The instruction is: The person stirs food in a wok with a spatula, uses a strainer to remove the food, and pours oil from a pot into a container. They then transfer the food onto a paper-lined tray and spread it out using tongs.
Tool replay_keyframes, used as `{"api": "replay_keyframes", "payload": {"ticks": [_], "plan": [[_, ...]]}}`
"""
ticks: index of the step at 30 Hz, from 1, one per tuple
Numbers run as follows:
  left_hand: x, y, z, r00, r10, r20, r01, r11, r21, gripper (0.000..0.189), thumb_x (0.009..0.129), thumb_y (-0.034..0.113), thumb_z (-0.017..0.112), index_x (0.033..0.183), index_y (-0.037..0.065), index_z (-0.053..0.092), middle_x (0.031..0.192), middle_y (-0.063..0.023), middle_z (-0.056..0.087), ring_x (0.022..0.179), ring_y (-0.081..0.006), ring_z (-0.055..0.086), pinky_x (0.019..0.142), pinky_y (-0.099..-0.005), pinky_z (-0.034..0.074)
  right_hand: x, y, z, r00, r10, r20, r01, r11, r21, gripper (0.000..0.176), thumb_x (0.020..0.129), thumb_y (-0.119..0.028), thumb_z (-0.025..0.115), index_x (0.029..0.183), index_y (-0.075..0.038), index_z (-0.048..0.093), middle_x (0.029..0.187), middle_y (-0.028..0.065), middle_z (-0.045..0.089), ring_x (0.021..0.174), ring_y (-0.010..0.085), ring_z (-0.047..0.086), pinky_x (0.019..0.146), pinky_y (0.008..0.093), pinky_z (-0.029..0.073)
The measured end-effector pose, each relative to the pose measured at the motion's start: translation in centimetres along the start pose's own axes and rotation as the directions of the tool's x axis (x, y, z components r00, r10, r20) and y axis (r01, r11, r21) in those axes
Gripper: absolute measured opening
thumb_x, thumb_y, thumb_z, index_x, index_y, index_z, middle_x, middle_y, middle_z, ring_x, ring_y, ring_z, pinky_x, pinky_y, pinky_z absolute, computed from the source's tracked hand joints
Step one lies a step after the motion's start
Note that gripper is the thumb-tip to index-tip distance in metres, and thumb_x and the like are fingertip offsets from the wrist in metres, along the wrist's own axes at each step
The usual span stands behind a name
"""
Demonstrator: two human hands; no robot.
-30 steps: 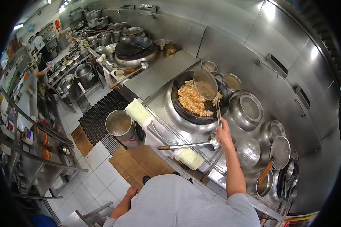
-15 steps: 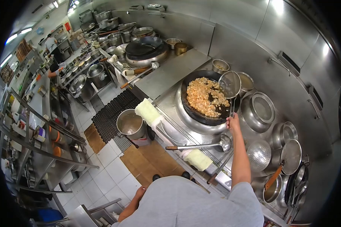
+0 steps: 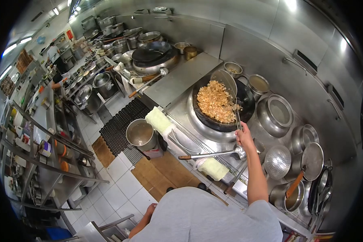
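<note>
My right hand (image 3: 244, 136) is closed around the long handle of a wire-mesh strainer (image 3: 229, 82), whose round head tilts over the black wok (image 3: 246, 101). The strainer's edge touches or overlaps a heap of small golden-orange food pieces (image 3: 213, 103) in the wok. Just below the right hand, a ladle (image 3: 213, 154) with a wooden grip lies across the front of the stove. My left hand (image 3: 151, 209) hangs low beside my grey shirt, away from the stove; its fingers are partly hidden.
A metal pot of liquid (image 3: 141, 135) stands left of the stove near folded pale towels (image 3: 159, 120). Right of the wok are several steel bowls, a perforated skimmer (image 3: 277, 162) and a pot with an orange-handled strainer (image 3: 313, 161). Another person (image 3: 53, 52) stands far back left.
The strainer has moved left, from the wok's right edge to over the food, and the food is bunched more to the left. My right hand has shifted slightly left and down.
</note>
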State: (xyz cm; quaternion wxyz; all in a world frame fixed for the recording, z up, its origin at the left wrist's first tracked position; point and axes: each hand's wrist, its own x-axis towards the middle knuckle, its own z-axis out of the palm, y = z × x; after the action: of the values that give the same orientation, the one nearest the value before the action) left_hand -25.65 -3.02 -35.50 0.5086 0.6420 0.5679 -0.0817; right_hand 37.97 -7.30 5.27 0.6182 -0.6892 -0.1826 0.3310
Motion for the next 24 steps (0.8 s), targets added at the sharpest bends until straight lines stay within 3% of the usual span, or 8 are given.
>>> {"api": "replay_keyframes", "payload": {"ticks": [1, 3, 6, 9, 14, 18, 20, 24], "plan": [[0.4, 0.1, -0.1, 1.0, 0.002, 0.003, -0.002, 1.0, 0.001, 0.034, 0.077, 0.028, 0.068, 0.102, 0.006, 0.063, 0.089, -0.0156, 0.068, 0.082, -0.0249, 0.065, 0.074, -0.034, 0.05, -1.0, -0.2, 0.1, 0.999, -0.011, -0.039, 0.007, 0.996, -0.089, 0.048, 0.088, -0.002, 0.041, 0.134, -0.014, 0.035, 0.071, 0.0005, 0.049, 0.044, 0.0058, 0.038, 0.033, 0.0213, 0.028], [1.3, 0.3, -0.5, 0.999, -0.036, 0.014, 0.039, 0.941, -0.336, 0.031, 0.079, 0.028, 0.065, 0.101, 0.005, 0.063, 0.091, -0.017, 0.067, 0.085, -0.0261, 0.064, 0.077, -0.0344, 0.05, -1.7, 1.2, -0.9, 0.993, -0.108, -0.057, 0.093, 0.971, -0.221, 0.048, 0.088, -0.003, 0.041, 0.134, -0.014, 0.036, 0.071, -0.0001, 0.049, 0.044, 0.0055, 0.038, 0.033, 0.0217, 0.029], [-0.6, 4.9, -2.4, 0.994, 0.106, 0.006, -0.103, 0.974, -0.2, 0.031, 0.082, 0.028, 0.063, 0.101, 0.004, 0.063, 0.094, -0.0168, 0.067, 0.088, -0.0268, 0.064, 0.079, -0.0348, 0.049, -4.1, 1.2, -1.4, 0.963, -0.257, -0.085, 0.198, 0.882, -0.428, 0.048, 0.086, -0.004, 0.041, 0.133, -0.015, 0.039, 0.07, -0.0016, 0.051, 0.044, 0.0049, 0.039, 0.034, 0.0222, 0.03], [-0.7, 7.5, -3.3, 0.984, 0.176, -0.017, -0.174, 0.981, 0.083, 0.03, 0.083, 0.028, 0.061, 0.1, 0.003, 0.063, 0.096, -0.0164, 0.067, 0.091, -0.0263, 0.063, 0.081, -0.0342, 0.048, -7.7, -1.4, -1.5, 0.997, -0.03, -0.076, 0.007, 0.956, -0.292, 0.045, 0.085, -0.005, 0.046, 0.13, -0.01, 0.044, 0.072, 0.0036, 0.056, 0.052, 0.0112, 0.047, 0.046, 0.0276, 0.038], [-1.7, 9.4, -4.0, 0.989, 0.146, 0.039, -0.146, 0.989, 0.017, 0.028, 0.083, 0.027, 0.06, 0.1, 0.004, 0.063, 0.097, -0.0156, 0.067, 0.093, -0.0254, 0.063, 0.083, -0.0338, 0.048, -8.1, 1.0, -5.4, 0.989, 0.032, -0.144, -0.088, 0.912, -0.4, 0.047, 0.085, -0.005, 0.047, 0.131, -0.01, 0.044, 0.072, 0.0038, 0.056, 0.053, 0.0117, 0.048, 0.047, 0.0277, 0.039], [-1.5, 9.0, -3.6, 0.986, 0.164, 0.012, -0.164, 0.986, 0.012, 0.027, 0.083, 0.027, 0.06, 0.1, 0.006, 0.063, 0.096, -0.0151, 0.067, 0.09, -0.0252, 0.064, 0.08, -0.0337, 0.049, -6.7, 1.7, -6.8, 0.971, -0.071, -0.228, -0.051, 0.871, -0.489, 0.046, 0.085, -0.004, 0.046, 0.13, -0.01, 0.045, 0.073, 0.0068, 0.057, 0.063, 0.0152, 0.054, 0.061, 0.0299, 0.045], [-1.3, 8.1, -3.3, 0.995, 0.095, 0.037, -0.092, 0.992, -0.081, 0.027, 0.083, 0.027, 0.061, 0.1, 0.006, 0.063, 0.095, -0.0153, 0.067, 0.088, -0.0252, 0.064, 0.078, -0.0335, 0.05, -3.8, 4.0, -8.7, 0.925, -0.314, -0.213, 0.166, 0.84, -0.516, 0.048, 0.086, -0.006, 0.044, 0.134, -0.013, 0.039, 0.07, 0.0009, 0.053, 0.045, 0.0091, 0.043, 0.039, 0.0254, 0.034], [-2.0, 8.3, -3.4, 0.997, 0.082, 0.01, -0.081, 0.994, -0.079, 0.027, 0.082, 0.027, 0.063, 0.1, 0.006, 0.063, 0.092, -0.017, 0.068, 0.082, -0.0239, 0.066, 0.073, -0.0334, 0.051, 0.8, 3.8, -8.4, 0.807, -0.5, -0.313, 0.145, 0.683, -0.716, 0.05, 0.084, -0.004, 0.043, 0.133, -0.009, 0.037, 0.071, 0.0054, 0.055, 0.045, 0.0138, 0.047, 0.041, 0.0315, 0.04]]}}
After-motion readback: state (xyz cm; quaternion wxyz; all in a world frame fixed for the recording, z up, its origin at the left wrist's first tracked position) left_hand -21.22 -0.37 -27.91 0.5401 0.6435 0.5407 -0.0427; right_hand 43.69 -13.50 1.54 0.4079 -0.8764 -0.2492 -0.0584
